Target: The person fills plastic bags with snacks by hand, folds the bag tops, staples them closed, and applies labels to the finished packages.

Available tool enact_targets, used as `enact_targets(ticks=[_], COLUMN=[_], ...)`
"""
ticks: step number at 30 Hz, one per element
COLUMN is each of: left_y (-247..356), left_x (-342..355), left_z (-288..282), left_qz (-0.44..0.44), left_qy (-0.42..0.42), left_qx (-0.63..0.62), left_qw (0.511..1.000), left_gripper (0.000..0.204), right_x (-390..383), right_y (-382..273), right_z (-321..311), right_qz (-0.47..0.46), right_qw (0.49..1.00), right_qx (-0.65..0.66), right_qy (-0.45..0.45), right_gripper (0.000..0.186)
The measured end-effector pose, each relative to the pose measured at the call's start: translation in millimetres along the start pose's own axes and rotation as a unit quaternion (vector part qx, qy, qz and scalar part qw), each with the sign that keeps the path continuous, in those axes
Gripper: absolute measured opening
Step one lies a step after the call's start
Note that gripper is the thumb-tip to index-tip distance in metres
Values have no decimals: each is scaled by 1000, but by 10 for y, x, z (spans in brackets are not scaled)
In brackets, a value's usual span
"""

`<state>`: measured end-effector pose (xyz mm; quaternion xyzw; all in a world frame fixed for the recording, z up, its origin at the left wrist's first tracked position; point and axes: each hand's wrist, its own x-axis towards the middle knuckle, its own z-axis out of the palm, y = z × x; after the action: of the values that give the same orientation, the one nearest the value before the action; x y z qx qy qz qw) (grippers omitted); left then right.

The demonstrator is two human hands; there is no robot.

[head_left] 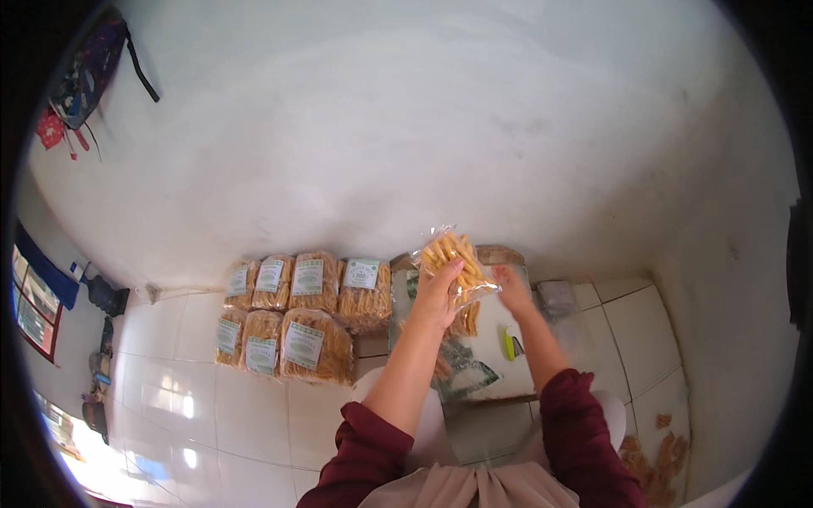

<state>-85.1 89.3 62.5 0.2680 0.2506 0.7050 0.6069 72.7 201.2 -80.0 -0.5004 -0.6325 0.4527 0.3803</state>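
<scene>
My left hand (440, 292) is closed round a clear plastic bag of golden snack sticks (457, 258), raised above a low white table (500, 385). Close by the bag's right edge is my right hand (513, 295), its fingers smeared by motion, so whether they grip anything does not show. Below the bag, more snack sticks (467, 320) lie on the table. A small bright green tool with a dark part (512, 344) rests beside my right forearm. Green-printed clear plastic packaging (467, 372) lies near the table's front edge, partly behind my left arm.
Several large labelled packs of snack sticks (315, 345) stand in two rows on the tiled floor at left. A greyish plastic stack (556, 298) sits right of the table. Loose brown pieces (665, 466) lie at lower right. The white wall (474, 127) rises behind.
</scene>
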Motion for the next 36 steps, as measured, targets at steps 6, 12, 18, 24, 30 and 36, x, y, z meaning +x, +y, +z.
enact_targets(ticks=[6,12,18,24,30,36], left_y=[128,135,38,-175,-282,-368], left_x=[-33,-122,-134,-150,-251,-391], left_z=[-73,128,226,227,263,357], left_qz=[9,31,55,-34,-151,-233], left_qy=[7,-42,-59,-110,-125,-150], left_qx=[21,84,246,264,246,373], left_qw=[1000,995,966,958,949,885], left_gripper=[54,70,81,76,70,61], right_x=[-248,-241,-753,-1232,-1500,-1836], right_y=[779,576,-1231,-1378,-1369,-1351], right_z=[908,400,-560,-477,-486,-551], right_qz=[113,143,-65,-49,-24,29], right_qw=[972,984,918,937,931,921], right_qx=[-204,107,390,341,362,388], right_qy=[-1,16,12,-55,-45,-8], right_gripper=[87,41,37,49,47,45])
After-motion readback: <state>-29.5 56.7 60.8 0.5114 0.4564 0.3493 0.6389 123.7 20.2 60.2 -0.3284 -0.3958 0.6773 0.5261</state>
